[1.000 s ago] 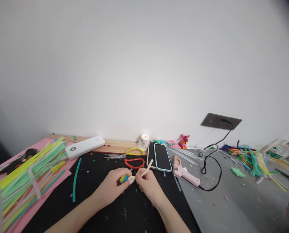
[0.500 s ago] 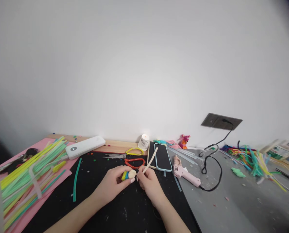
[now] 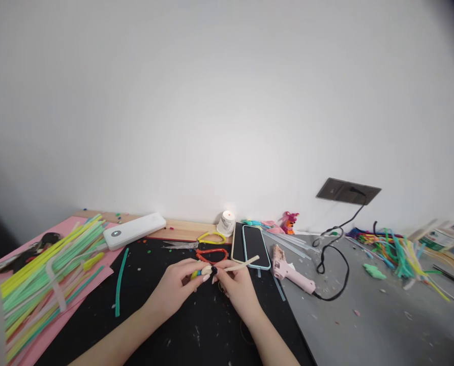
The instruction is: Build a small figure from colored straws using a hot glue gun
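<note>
Over the black mat (image 3: 181, 325), my left hand (image 3: 181, 284) is closed round a small figure (image 3: 197, 273) with yellow, blue and cream parts. My right hand (image 3: 232, 284) pinches a cream fuzzy stem (image 3: 245, 263) close beside it, fingertips nearly meeting those of my left hand. The stem's free end points right, in front of a phone (image 3: 255, 246). A small black piece (image 3: 213, 271) shows between the fingertips. Just beyond my hands lie scissors (image 3: 211, 254) with red and yellow handles. A teal stem (image 3: 121, 284) rests on the mat at the left.
Bundled coloured stems (image 3: 51, 284) lie on pink sheets at the left, near a white device (image 3: 135, 231). A paper cup (image 3: 225, 223) stands by the wall. On the right are a pink glue gun (image 3: 293, 274), its black cord (image 3: 346, 279) and more stems (image 3: 402, 259).
The cream stem has swung down and to the right, from steeply upward to nearly level. The figure has turned between my fingers, and a black piece now shows more clearly.
</note>
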Tool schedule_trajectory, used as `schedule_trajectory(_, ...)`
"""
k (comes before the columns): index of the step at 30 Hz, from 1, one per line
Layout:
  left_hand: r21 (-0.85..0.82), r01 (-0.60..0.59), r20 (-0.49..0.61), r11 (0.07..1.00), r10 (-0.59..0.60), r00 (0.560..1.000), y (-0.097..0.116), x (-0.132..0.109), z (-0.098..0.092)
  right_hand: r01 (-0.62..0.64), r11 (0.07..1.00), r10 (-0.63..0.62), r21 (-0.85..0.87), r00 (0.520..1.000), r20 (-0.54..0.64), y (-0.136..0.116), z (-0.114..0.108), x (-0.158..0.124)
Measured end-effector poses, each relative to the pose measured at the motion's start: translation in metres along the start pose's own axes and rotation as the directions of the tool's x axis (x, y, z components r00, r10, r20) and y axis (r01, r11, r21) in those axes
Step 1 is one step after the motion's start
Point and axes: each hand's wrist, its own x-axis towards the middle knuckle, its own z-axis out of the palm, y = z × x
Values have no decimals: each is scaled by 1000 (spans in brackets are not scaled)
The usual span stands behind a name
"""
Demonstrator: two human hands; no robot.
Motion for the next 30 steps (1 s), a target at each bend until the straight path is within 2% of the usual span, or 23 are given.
schedule_trajectory(4, 28, -21, -4, 999, 22, 1000, 0, 0, -1, -70, 997, 70, 28, 998, 0, -2, 1, 0)
schedule_trajectory(14, 143, -39, -125, 989, 57, 990, -3, -1, -1, -70, 997, 70, -11, 997, 19, -8, 2, -1)
schedule_trajectory(24, -33, -3, -218, 999, -4, 976, -3, 2, -7, -71, 997, 72, -37, 997, 25, -9, 1, -3)
schedule_trajectory(30, 39, -5, -208, 999, 13, 978, 1, 2, -9, -75, 996, 77, -52, 996, 45, -7, 2, -4)
